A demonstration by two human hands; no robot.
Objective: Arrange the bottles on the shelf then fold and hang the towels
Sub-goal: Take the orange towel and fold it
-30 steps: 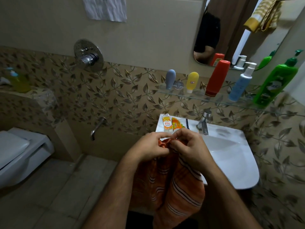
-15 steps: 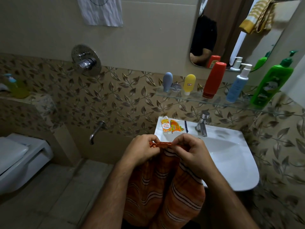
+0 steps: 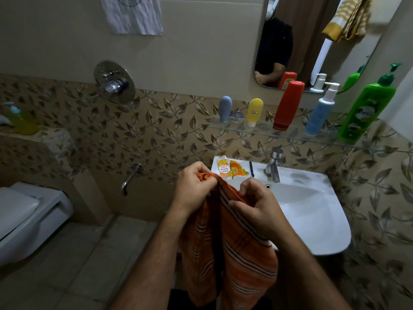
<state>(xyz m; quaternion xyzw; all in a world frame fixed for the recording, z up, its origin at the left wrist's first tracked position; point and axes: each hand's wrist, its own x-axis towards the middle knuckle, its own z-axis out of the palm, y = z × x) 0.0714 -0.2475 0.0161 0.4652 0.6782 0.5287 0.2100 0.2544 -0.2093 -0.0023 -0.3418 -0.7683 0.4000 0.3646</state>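
Orange towel pinched in left hand and right hand — lower end cut off below.

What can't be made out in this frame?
- Orange towel, head view: its lower end is cut off by the bottom edge and the forearms; the left hand and right hand cover the gripped edge.
- Green bottle: label print blurred.
- Sachets on the sink: text too small.
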